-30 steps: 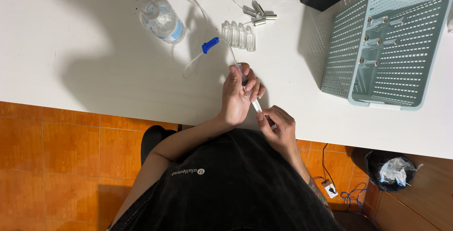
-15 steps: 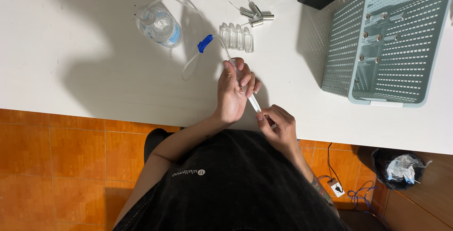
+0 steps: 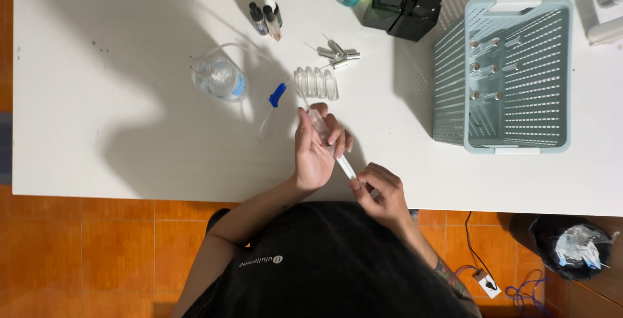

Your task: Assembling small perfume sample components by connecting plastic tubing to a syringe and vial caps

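Hands meet at the near edge of the white desk [image 3: 130, 136] in our one view, from the head camera. Our left hand [image 3: 318, 146] is clenched around a small clear glass vial [image 3: 319, 123], its open end towards us. Our right hand [image 3: 379, 191] pinches the rear of a slim white syringe [image 3: 345, 167] (the plunger end is hidden under the fingers). The syringe's long axis runs diagonally, up and left from the right grip into the vial, so the vial lies just beyond the syringe tip and the left hand is nearer to it. Farther out lie a row of clear empty vials [image 3: 316, 83], a scatter of small silver metal caps [image 3: 337, 53], a clear plastic water bottle [image 3: 219, 79], a blue clip [image 3: 277, 95], and a pale green slotted plastic basket [image 3: 503, 74].
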